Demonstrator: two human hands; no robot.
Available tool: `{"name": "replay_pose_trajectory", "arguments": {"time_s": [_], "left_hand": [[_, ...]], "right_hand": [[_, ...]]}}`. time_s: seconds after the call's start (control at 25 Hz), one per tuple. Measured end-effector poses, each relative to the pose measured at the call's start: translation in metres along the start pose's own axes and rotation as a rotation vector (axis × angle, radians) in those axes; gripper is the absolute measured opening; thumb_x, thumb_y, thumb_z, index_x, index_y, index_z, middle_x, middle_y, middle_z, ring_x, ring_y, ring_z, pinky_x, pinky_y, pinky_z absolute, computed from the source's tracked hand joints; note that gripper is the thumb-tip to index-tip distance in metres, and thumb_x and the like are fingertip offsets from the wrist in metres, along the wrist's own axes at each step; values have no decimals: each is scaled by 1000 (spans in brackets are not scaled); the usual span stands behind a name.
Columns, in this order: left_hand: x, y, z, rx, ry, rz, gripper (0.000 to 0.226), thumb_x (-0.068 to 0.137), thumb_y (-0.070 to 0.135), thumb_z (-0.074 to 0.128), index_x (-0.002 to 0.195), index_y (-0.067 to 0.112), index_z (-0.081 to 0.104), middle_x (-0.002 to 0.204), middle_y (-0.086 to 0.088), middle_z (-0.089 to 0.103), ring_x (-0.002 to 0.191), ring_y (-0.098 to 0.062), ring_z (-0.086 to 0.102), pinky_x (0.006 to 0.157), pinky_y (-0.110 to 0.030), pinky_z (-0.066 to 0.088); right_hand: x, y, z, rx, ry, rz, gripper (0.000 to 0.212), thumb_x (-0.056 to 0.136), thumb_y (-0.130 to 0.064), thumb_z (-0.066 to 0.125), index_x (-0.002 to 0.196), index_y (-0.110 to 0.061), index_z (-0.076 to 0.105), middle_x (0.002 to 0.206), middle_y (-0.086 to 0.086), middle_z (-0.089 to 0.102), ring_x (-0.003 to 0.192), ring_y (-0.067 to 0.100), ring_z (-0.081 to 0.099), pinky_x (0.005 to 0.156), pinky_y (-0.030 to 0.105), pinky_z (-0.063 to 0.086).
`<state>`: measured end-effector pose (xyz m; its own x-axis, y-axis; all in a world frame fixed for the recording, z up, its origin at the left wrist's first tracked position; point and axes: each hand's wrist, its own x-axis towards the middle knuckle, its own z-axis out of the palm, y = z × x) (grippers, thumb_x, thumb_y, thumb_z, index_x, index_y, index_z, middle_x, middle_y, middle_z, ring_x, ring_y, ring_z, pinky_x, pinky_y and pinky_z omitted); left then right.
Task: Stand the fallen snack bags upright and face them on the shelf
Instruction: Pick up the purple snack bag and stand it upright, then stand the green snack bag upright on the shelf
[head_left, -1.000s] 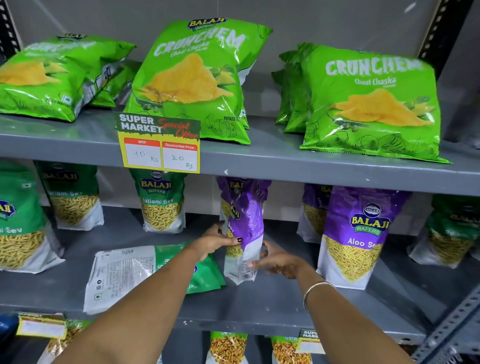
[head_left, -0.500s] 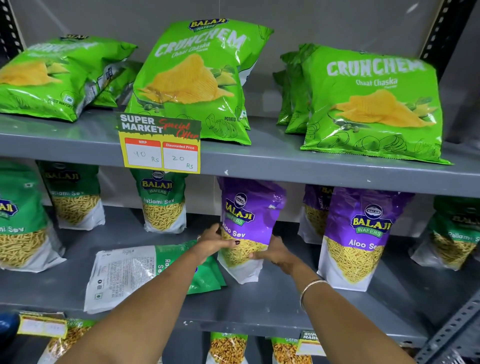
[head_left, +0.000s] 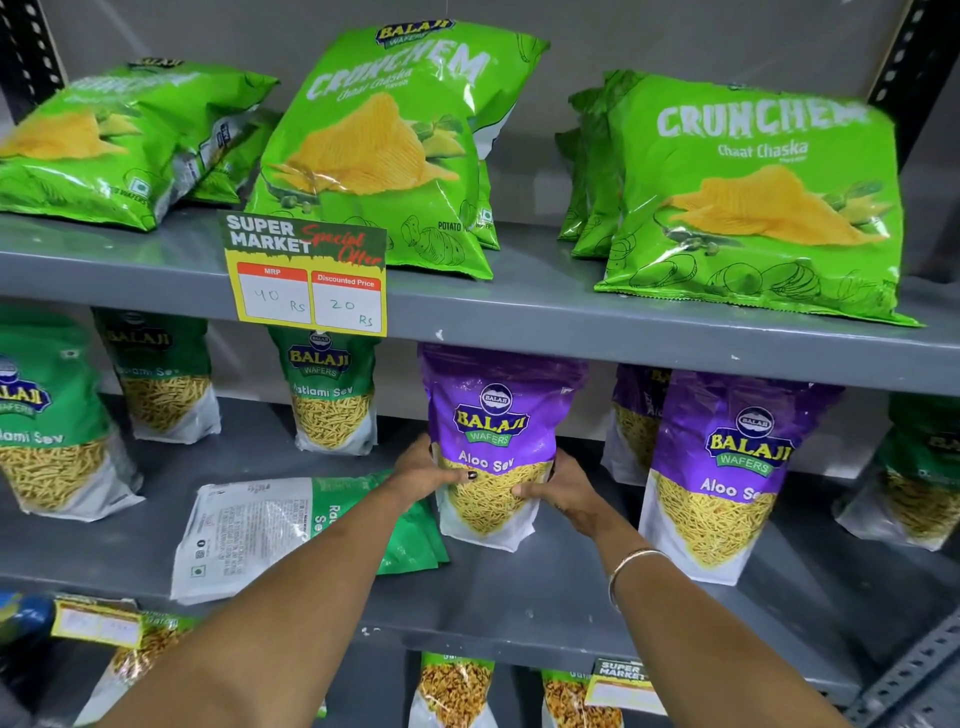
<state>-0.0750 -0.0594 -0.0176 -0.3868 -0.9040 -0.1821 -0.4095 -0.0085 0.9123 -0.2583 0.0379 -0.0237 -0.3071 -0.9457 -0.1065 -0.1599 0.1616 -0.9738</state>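
A purple Aloo Sev bag (head_left: 496, 415) stands upright on the middle shelf (head_left: 519, 608), its front facing me. My left hand (head_left: 423, 470) grips its left lower edge and my right hand (head_left: 563, 491) grips its right lower edge. Left of it a green Ratlami Sev bag (head_left: 270, 530) lies flat with its printed back up, partly under my left forearm. A second purple Aloo Sev bag (head_left: 727, 473) stands upright to the right, with another behind it.
Green Ratlami Sev bags (head_left: 332, 395) stand along the left and back of the middle shelf. The top shelf holds green Crunchem chip bags (head_left: 753, 197), some leaning on the far left (head_left: 104, 150). A yellow price tag (head_left: 306, 280) hangs from the top shelf edge.
The purple bag was held edge-on and tilted; both hands have turned it front-facing and set it upright on the shelf, still holding its sides.
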Motion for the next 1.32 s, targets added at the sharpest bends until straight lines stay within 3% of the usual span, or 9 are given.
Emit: {"name": "replay_pose_trajectory", "arguments": {"time_s": [0.12, 0.24, 0.36, 0.56, 0.76, 0.88, 1.04, 1.2, 1.32], "left_hand": [[-9, 3, 3, 49, 41, -2, 65, 67, 10, 80, 124, 7, 49, 130, -13, 61, 122, -30, 55, 108, -43, 41], [-12, 2, 3, 119, 42, 10, 68, 69, 20, 78, 127, 7, 45, 135, -12, 55, 126, -31, 50, 107, -41, 40], [-9, -8, -20, 255, -24, 58, 75, 75, 32, 73, 135, 7, 35, 142, -16, 46, 130, -32, 45, 107, -40, 41], [6, -61, -146, 591, -53, 8, 60, 86, 47, 52, 127, 5, 45, 134, -18, 52, 120, -32, 52, 94, -34, 44], [8, -98, -221, 711, -266, -5, 58, 93, 43, 41, 141, 9, 37, 144, -15, 45, 127, -31, 48, 99, -31, 41], [7, -102, -231, 656, -368, -7, 71, 86, 48, 53, 141, 5, 37, 144, -16, 45, 127, -30, 49, 103, -31, 42], [5, -115, -242, 505, -520, -111, 80, 68, 52, 71, 130, 7, 48, 132, -6, 55, 117, -24, 55, 103, -34, 44], [2, -123, -247, 270, -634, -198, 92, 64, 34, 81, 139, 3, 37, 136, -9, 54, 121, -23, 55, 104, -33, 44], [-4, -114, -252, 230, -627, -142, 93, 65, 27, 81, 140, 0, 33, 141, -12, 48, 128, -24, 49, 108, -32, 40]], "right_hand": [[3, -1, 0, -9, -9, 2, 79, 50, 1, 81, 122, 4, 50, 123, 26, 62, 108, 36, 63, 95, 45, 53], [-1, -5, 2, -53, 8, 6, 70, 63, 15, 74, 126, 6, 44, 120, 20, 60, 94, 22, 64, 68, 13, 58], [5, 2, 7, -127, 82, 137, 79, 59, 6, 81, 126, 6, 40, 118, 20, 60, 96, 25, 62, 56, 11, 53], [-23, -17, 72, -180, 201, 523, 22, 79, -5, 59, 66, -1, 41, 39, 13, 41, 11, 14, 34, 31, 15, 35], [-40, -25, 201, -108, 55, 795, 35, 88, -29, 57, 94, 4, 47, 32, 16, 52, 21, 24, 52, 66, 38, 46], [-39, -16, 259, 116, 113, 826, 52, 83, -41, 61, 118, -6, 47, 50, 15, 47, 32, 24, 53, 53, 29, 48], [-45, -20, 292, 404, 275, 611, 18, 85, -24, 62, 84, -6, 60, 62, 11, 59, 46, 26, 60, 56, 39, 55], [-49, -24, 286, 496, 231, 534, 6, 80, -8, 65, 76, -9, 68, 83, 6, 65, 81, 28, 61, 102, 54, 43], [-50, -40, 276, 392, 195, 461, 9, 81, -8, 66, 75, -15, 66, 58, -3, 72, 54, 17, 69, 65, 37, 61]]}}
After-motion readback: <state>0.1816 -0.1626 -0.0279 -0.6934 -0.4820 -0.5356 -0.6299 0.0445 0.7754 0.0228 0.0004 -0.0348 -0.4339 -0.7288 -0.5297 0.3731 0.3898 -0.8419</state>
